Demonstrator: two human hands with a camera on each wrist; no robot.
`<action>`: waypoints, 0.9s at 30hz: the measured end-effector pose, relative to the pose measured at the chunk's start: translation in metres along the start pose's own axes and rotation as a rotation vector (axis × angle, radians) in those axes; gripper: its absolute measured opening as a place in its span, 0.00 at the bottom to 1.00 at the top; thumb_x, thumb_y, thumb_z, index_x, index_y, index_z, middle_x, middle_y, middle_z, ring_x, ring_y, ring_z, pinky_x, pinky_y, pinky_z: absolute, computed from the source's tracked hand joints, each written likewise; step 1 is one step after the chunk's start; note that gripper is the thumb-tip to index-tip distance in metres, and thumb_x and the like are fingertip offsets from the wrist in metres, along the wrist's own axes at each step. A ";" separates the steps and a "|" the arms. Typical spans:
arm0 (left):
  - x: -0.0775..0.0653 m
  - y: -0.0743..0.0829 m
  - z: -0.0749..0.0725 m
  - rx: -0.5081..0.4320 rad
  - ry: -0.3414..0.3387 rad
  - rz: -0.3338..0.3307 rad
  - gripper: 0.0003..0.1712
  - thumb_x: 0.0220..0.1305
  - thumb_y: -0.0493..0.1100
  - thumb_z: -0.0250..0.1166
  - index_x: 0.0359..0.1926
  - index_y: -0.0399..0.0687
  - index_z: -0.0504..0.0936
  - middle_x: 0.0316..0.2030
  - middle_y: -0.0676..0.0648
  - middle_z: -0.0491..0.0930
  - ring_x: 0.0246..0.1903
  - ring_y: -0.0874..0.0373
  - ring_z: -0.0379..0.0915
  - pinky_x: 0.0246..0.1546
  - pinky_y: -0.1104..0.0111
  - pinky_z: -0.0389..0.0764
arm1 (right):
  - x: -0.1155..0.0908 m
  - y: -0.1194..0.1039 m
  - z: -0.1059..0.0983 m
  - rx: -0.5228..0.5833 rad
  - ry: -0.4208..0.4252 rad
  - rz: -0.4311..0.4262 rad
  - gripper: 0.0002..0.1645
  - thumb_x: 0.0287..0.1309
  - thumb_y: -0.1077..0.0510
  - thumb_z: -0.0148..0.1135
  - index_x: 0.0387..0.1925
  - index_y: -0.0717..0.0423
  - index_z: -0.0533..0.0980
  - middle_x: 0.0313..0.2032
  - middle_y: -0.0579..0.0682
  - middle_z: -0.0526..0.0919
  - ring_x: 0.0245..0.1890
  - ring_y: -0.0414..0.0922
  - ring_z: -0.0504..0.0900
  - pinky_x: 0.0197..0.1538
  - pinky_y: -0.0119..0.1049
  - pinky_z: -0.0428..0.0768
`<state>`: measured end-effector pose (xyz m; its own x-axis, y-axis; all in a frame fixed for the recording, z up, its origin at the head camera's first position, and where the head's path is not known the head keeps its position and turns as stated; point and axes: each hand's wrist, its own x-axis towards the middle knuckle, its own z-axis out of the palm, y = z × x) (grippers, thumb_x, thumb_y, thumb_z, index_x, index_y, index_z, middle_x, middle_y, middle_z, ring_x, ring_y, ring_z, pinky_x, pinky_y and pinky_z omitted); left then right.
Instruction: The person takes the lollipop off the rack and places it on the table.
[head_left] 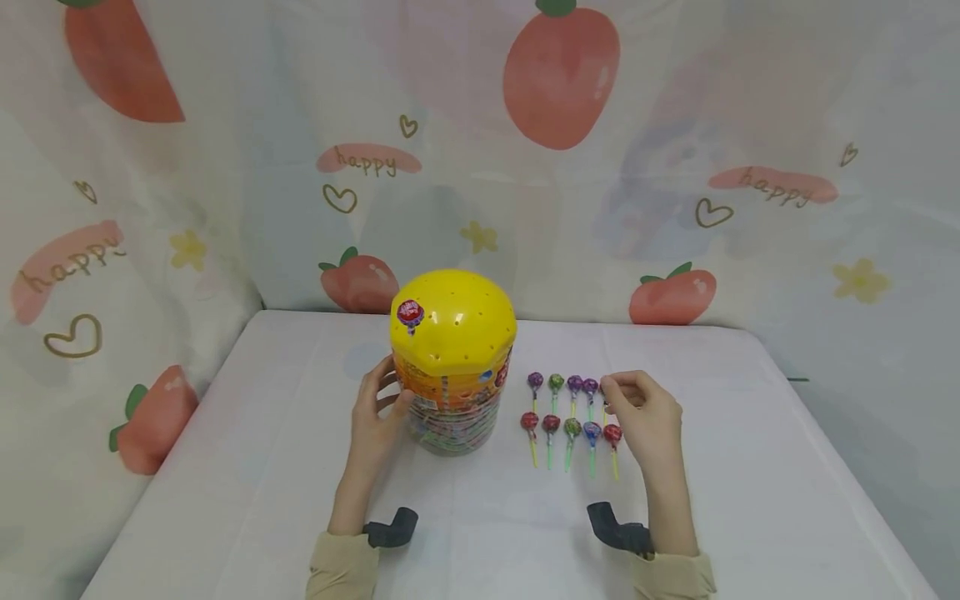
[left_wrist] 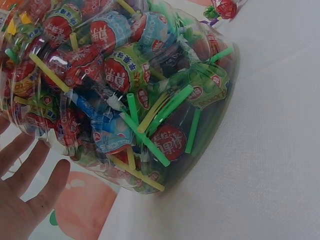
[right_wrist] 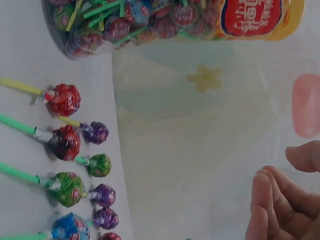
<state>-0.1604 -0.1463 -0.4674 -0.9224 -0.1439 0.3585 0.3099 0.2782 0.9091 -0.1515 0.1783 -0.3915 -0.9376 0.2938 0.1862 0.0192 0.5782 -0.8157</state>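
Observation:
A large clear jar [head_left: 453, 421] with a yellow domed lid [head_left: 450, 321] stands upright, full of wrapped lollipops with green and yellow sticks. My left hand [head_left: 378, 417] rests at the jar's left side, its fingers spread along the wall [left_wrist: 30, 185]. To the right of the jar, several lollipops lie in two rows, among them a green one [head_left: 556, 382], a blue one [head_left: 592, 432] and a red one [head_left: 612, 434]. Above the right end of the rows is my right hand [head_left: 645, 408], thumb and fingertips apart with nothing between them. It partly hides the last back-row lollipop [right_wrist: 110, 236].
White cloth covers the table [head_left: 480, 533]. Behind it hangs a curtain [head_left: 480, 200] printed with strawberries, hearts and flowers. A dark wrist mount [head_left: 393, 529] sits on the left wrist and another [head_left: 618, 531] on the right.

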 end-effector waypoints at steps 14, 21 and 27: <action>0.000 0.001 0.000 0.008 0.004 -0.016 0.34 0.64 0.48 0.63 0.69 0.57 0.63 0.61 0.46 0.70 0.61 0.51 0.66 0.58 0.43 0.73 | -0.006 -0.054 0.018 0.409 0.082 -0.262 0.08 0.61 0.60 0.63 0.34 0.63 0.81 0.23 0.36 0.80 0.24 0.36 0.81 0.31 0.23 0.79; 0.000 0.001 0.000 0.006 0.001 -0.017 0.34 0.64 0.46 0.63 0.69 0.56 0.63 0.61 0.45 0.69 0.61 0.50 0.67 0.58 0.43 0.73 | -0.010 -0.081 0.024 0.362 0.015 -0.396 0.06 0.58 0.61 0.65 0.35 0.61 0.80 0.26 0.50 0.82 0.25 0.37 0.80 0.35 0.25 0.78; 0.000 0.000 0.000 0.012 -0.004 0.005 0.34 0.64 0.47 0.63 0.69 0.56 0.63 0.61 0.45 0.69 0.61 0.49 0.67 0.57 0.46 0.75 | -0.013 -0.103 0.026 0.333 -0.070 -0.488 0.08 0.56 0.62 0.66 0.39 0.59 0.81 0.32 0.52 0.84 0.30 0.35 0.79 0.41 0.24 0.78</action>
<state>-0.1607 -0.1461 -0.4674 -0.9217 -0.1381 0.3624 0.3122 0.2903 0.9046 -0.1506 0.0949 -0.3239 -0.8315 -0.0038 0.5554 -0.5192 0.3608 -0.7748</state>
